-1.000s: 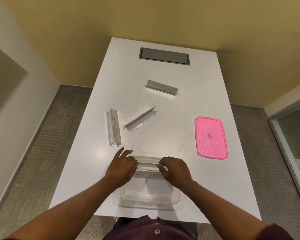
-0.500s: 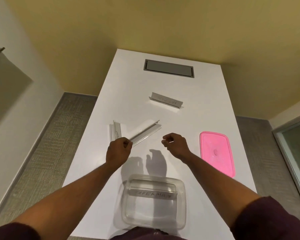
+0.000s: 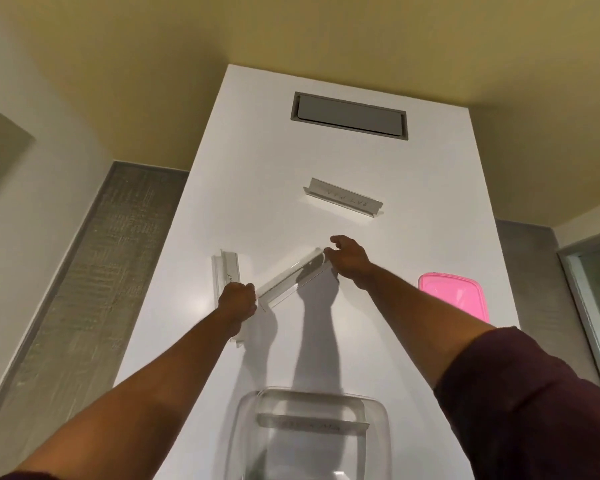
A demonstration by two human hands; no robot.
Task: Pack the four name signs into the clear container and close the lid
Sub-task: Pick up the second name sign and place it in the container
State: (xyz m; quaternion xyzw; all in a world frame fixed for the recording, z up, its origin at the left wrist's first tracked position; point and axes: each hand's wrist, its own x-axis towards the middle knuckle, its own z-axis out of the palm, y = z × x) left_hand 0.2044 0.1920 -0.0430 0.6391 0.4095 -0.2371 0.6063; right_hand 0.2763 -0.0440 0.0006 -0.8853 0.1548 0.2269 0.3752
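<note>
A clear container stands at the table's near edge with one name sign lying inside it. A slanted name sign lies mid-table; my left hand holds its lower left end and my right hand pinches its upper right end. Another name sign lies lengthwise just left of my left hand, partly hidden by my wrist. A further sign rests farther back. The pink lid lies at the right, partly behind my right forearm.
A grey cable hatch is set into the white table at its far end. Yellow walls stand beyond the table, grey carpet lies on both sides, and a glass panel is at the far right.
Both hands left the container, where one sign now lies, and reached forward to the slanted sign, taking hold of its two ends. The camera view tilted up.
</note>
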